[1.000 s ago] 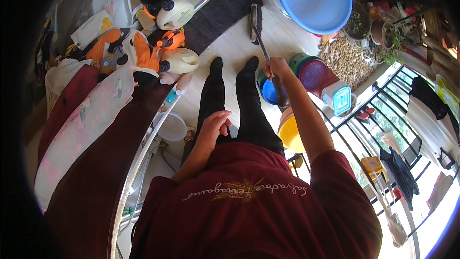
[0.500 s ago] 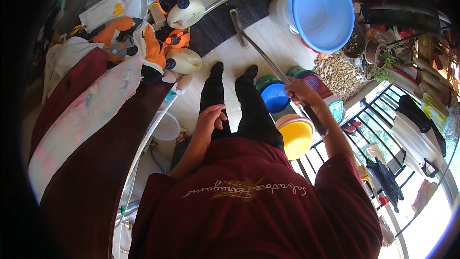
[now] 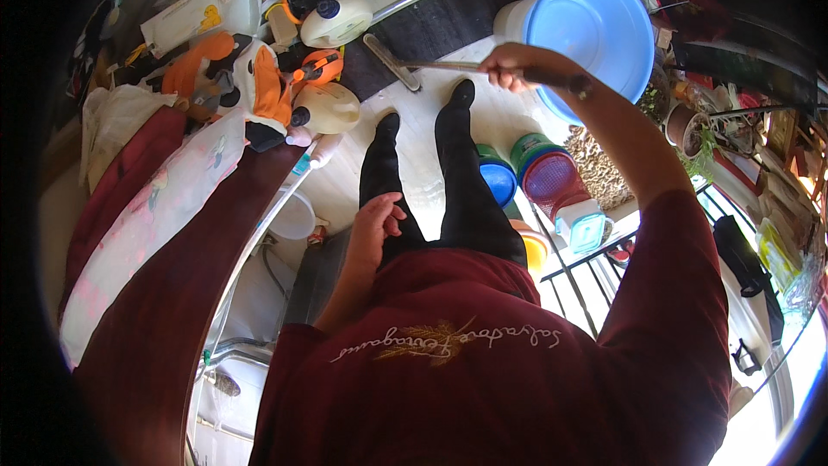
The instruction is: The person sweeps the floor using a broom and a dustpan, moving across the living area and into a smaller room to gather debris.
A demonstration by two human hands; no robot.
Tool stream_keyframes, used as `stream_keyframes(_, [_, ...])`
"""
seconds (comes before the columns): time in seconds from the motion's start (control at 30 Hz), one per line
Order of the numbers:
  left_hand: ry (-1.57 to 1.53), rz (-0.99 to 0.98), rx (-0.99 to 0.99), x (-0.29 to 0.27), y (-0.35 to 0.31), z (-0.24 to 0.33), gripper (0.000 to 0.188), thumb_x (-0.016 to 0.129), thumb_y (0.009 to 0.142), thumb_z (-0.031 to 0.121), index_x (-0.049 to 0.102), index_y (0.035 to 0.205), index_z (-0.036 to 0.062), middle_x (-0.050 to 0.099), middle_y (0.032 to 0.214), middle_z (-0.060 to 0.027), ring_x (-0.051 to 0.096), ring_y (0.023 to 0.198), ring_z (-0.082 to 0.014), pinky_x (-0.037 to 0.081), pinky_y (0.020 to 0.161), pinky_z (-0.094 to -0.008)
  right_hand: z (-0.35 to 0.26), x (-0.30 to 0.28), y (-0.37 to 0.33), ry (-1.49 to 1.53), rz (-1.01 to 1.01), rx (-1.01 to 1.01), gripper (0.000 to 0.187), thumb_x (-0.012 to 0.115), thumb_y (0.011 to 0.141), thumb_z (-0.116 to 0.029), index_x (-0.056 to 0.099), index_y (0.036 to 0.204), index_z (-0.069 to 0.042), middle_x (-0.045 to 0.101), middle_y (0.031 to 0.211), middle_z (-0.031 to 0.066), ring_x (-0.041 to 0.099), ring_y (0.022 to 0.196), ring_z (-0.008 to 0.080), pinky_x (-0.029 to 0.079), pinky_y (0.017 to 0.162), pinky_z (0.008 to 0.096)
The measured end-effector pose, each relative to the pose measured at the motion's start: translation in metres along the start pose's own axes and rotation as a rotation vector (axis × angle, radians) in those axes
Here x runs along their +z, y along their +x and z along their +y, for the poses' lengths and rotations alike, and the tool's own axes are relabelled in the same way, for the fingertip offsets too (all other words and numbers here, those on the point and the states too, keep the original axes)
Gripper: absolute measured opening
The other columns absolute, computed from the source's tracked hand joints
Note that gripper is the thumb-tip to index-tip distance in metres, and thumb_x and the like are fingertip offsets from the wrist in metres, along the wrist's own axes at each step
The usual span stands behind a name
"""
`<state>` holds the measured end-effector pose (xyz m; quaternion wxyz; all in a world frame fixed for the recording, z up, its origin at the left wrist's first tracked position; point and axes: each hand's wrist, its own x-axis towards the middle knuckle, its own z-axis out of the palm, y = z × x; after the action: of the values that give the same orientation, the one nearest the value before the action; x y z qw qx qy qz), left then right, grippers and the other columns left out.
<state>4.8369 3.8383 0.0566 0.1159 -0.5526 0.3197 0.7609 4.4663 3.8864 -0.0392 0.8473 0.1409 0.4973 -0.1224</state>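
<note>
My right hand (image 3: pixel 511 67) is closed around the pole of a floor squeegee (image 3: pixel 444 65), and the arm reaches forward. The squeegee's narrow crossbar head lies on the floor at the edge of the dark strip, beyond my feet. The handle's dark grip end shows by my forearm. My left hand (image 3: pixel 379 217) hangs before my left thigh with its fingers loosely bent and apart, holding nothing. Just beyond my right hand stands a large light blue basin (image 3: pixel 595 30), partly covered by my forearm.
To the left is a dark red table (image 3: pixel 181 285) with cloths; pale jugs (image 3: pixel 336 21) and an orange bottle (image 3: pixel 321 67) stand past its end. A blue bucket (image 3: pixel 498 181), a red basket (image 3: pixel 552 179) and a yellow basin (image 3: pixel 532 250) sit right of my legs, near potted plants and window bars.
My right hand has moved forward and swung the squeegee's pole from slanting to nearly crosswise. Its head has turned and shifted left. My left hand has barely moved.
</note>
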Motion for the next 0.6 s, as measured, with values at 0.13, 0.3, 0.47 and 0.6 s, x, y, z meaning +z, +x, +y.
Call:
stream_keyframes(0.13, [-0.032, -0.054, -0.020, 0.053, 0.012, -0.004, 0.025, 0.044, 0.083, 0.020, 0.054, 0.100, 0.0036, 0.055, 0.071, -0.0029, 0.043, 0.050, -0.0052, 0.037, 0.049, -0.0171, -0.037, -0.051, -0.034, -0.114, 0.100, -0.055, 0.034, 0.041, 0.085, -0.025, 0.041, 0.054, -0.010, 0.038, 0.042, -0.0039, 0.031, 0.029, 0.0041, 0.027, 0.026, 0.0171])
stream_keyframes(0.3, [-0.101, -0.025, -0.012, 0.088, 0.015, 0.007, 0.026, 0.043, 0.084, 0.021, 0.054, 0.100, 0.0030, 0.055, 0.070, -0.0029, 0.043, 0.050, -0.0052, 0.035, 0.049, -0.0167, -0.076, -0.096, -0.087, -0.418, 0.367, -0.179, 0.037, 0.044, 0.083, -0.026, 0.043, 0.049, -0.010, 0.040, 0.041, -0.0020, 0.034, 0.029, 0.0053, 0.029, 0.027, 0.0162])
stream_keyframes(0.47, [-0.206, 0.072, 0.050, 0.087, 0.019, 0.010, 0.027, 0.044, 0.084, 0.023, 0.054, 0.100, 0.0027, 0.055, 0.071, -0.0037, 0.044, 0.052, -0.0061, 0.038, 0.048, -0.0179, -0.073, -0.089, -0.122, -0.823, 0.585, -0.482, 0.014, 0.050, 0.069, -0.011, 0.049, 0.059, -0.001, 0.044, 0.042, 0.0067, 0.043, 0.031, 0.0161, 0.032, 0.028, 0.0320])
stream_keyframes(0.6, [-0.296, 0.093, 0.050, 0.096, 0.023, 0.009, 0.026, 0.043, 0.085, 0.022, 0.054, 0.098, 0.0025, 0.055, 0.070, -0.0036, 0.044, 0.050, -0.0055, 0.037, 0.048, -0.0169, -0.065, -0.078, -0.158, -0.755, 0.566, -0.347, 0.037, 0.049, 0.073, -0.010, 0.043, 0.109, -0.006, 0.043, 0.048, 0.0035, 0.039, 0.031, 0.0105, 0.030, 0.027, 0.0256])
